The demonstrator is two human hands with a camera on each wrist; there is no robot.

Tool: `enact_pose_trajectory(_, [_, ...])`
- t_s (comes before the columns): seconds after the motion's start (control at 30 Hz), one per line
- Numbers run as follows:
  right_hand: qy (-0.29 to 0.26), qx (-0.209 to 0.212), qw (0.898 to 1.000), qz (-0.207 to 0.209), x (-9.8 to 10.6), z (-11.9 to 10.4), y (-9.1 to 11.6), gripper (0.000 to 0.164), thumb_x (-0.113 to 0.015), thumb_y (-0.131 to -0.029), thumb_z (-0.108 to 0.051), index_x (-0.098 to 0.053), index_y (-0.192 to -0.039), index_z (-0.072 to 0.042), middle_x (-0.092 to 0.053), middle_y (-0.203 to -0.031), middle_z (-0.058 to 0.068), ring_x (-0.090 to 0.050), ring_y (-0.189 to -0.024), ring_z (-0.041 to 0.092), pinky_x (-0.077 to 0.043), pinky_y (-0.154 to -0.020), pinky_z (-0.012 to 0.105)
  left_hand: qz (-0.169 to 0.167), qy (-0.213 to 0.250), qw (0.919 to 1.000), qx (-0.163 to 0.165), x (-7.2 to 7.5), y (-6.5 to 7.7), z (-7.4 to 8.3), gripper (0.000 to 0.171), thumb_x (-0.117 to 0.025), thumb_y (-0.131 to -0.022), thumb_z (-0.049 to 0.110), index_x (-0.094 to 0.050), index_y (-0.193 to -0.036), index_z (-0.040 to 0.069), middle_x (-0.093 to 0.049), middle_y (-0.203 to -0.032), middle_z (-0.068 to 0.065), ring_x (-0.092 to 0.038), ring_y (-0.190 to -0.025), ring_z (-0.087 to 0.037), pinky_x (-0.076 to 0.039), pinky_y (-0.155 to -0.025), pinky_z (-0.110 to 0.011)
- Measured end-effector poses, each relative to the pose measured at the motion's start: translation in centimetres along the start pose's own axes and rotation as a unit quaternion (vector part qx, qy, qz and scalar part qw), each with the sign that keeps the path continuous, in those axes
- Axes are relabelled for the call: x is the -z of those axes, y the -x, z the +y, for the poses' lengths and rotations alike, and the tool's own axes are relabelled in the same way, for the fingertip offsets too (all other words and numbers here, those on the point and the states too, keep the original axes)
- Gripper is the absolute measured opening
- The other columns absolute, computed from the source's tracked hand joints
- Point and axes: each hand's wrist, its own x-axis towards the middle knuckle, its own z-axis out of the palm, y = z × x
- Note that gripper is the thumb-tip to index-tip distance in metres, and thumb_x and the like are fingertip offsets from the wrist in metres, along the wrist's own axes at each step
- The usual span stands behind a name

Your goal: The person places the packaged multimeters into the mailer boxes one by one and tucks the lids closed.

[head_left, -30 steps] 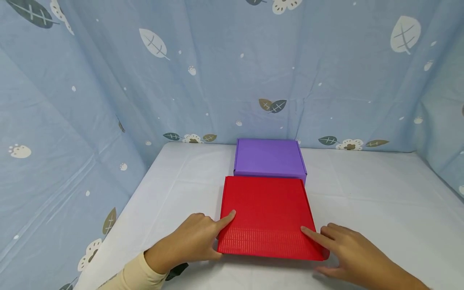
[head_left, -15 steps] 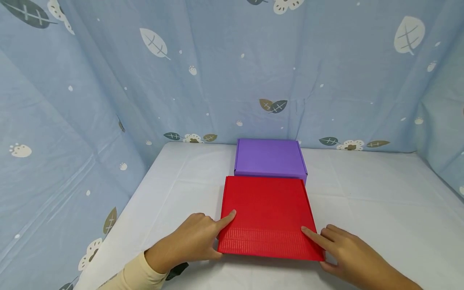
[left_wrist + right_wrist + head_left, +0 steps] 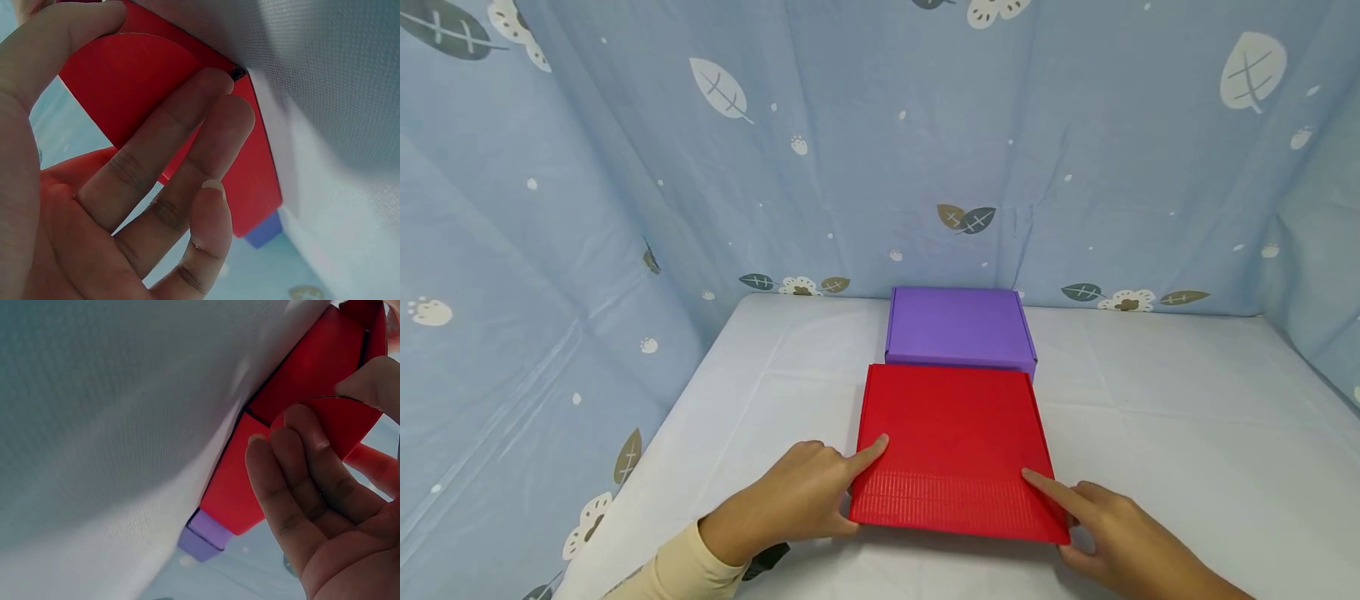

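Note:
A red cardboard box (image 3: pixel 951 433) lies in front of me, its lid slightly raised at the near edge with a band of fine ridges along it. My left hand (image 3: pixel 797 492) holds the lid's near left corner, index finger on top and thumb at the front edge. In the left wrist view, a curved side flap (image 3: pixel 119 75) of the lid sits between thumb and fingers. My right hand (image 3: pixel 1112 529) pinches the near right corner the same way. Its thumb touches the edge of the right curved flap (image 3: pixel 344 422) in the right wrist view, the other fingers against the side.
A closed purple box (image 3: pixel 958 325) stands right behind the red one, near the back curtain (image 3: pixel 880 150). White cloth (image 3: pixel 1187 433) covers the table. Something small and dark (image 3: pixel 766 560) shows beneath my left wrist.
My right thumb has come in to the lid's front right corner, and the hand has shifted slightly left. The raised flap there has turned out of sight. My left hand stays put.

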Motion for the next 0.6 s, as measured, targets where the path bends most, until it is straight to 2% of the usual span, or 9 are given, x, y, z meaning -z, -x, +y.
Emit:
enact_pose_trajectory(0.07, [-0.018,0.003,1.000,-0.005,-0.05,0.13,-0.01,0.087,-0.094,-0.063,-0.027,-0.056,-0.142,-0.019,-0.065,-0.098,0.001,-0.058,-0.080,0.005,-0.057,-0.060,0.022,-0.001,0.001,1.0000,0.001,0.01,-0.01,-0.03,0.088,-0.088,-0.070,0.041,-0.052,-0.147,0.017,-0.041,-0.052,0.015,-0.037,-0.047,0.000,-0.039,-0.061,-0.022])
enact_pose_trajectory(0.2, [-0.043,0.036,0.998,0.008,-0.13,0.39,0.07,0.083,-0.090,-0.068,-0.019,-0.054,-0.142,-0.013,-0.060,-0.090,-0.006,-0.046,-0.071,-0.005,-0.047,-0.055,0.016,-0.003,0.005,1.0000,0.003,-0.01,-0.03,-0.09,0.088,-0.088,-0.070,0.041,-0.052,-0.147,0.017,-0.041,-0.052,0.015,-0.038,-0.047,0.000,-0.039,-0.061,-0.022])
enact_pose_trajectory(0.3, [-0.047,0.045,0.998,0.013,-0.17,0.45,0.06,0.082,-0.090,-0.068,-0.017,-0.054,-0.142,-0.012,-0.058,-0.088,-0.008,-0.044,-0.069,-0.007,-0.045,-0.054,0.016,-0.001,0.005,1.0000,0.003,-0.01,-0.03,-0.16,0.088,-0.088,-0.070,0.041,-0.052,-0.147,0.017,-0.040,-0.052,0.014,-0.037,-0.047,0.000,-0.039,-0.061,-0.022])
enact_pose_trajectory(0.43, [-0.050,0.001,0.998,-0.024,-0.05,0.39,-0.12,0.087,-0.091,-0.068,-0.024,-0.052,-0.145,-0.017,-0.062,-0.096,-0.003,-0.051,-0.076,-0.001,-0.051,-0.058,0.018,-0.001,0.010,1.0000,0.001,-0.05,0.02,-0.23,0.088,-0.087,-0.070,0.041,-0.051,-0.147,0.017,-0.041,-0.052,0.015,-0.038,-0.047,0.001,-0.039,-0.060,-0.022])
enact_pose_trajectory(0.53, [-0.064,-0.029,0.996,-0.055,0.13,0.40,-0.23,0.090,-0.090,-0.069,-0.034,-0.049,-0.147,-0.020,-0.064,-0.104,0.002,-0.058,-0.086,0.008,-0.058,-0.063,0.025,-0.001,0.011,0.9999,-0.003,-0.08,0.10,-0.36,0.090,-0.087,-0.071,0.047,-0.050,-0.148,0.018,-0.040,-0.052,0.015,-0.037,-0.048,0.001,-0.038,-0.061,-0.022])
enact_pose_trajectory(0.6, [-0.077,-0.033,0.994,-0.067,0.25,0.49,-0.23,0.090,-0.088,-0.071,-0.040,-0.048,-0.149,-0.020,-0.064,-0.107,0.004,-0.060,-0.091,0.013,-0.060,-0.065,0.030,-0.003,0.016,0.9999,-0.004,-0.07,0.19,-0.48,0.091,-0.084,-0.073,0.052,-0.049,-0.149,0.018,-0.039,-0.053,0.014,-0.036,-0.049,0.000,-0.038,-0.061,-0.023])
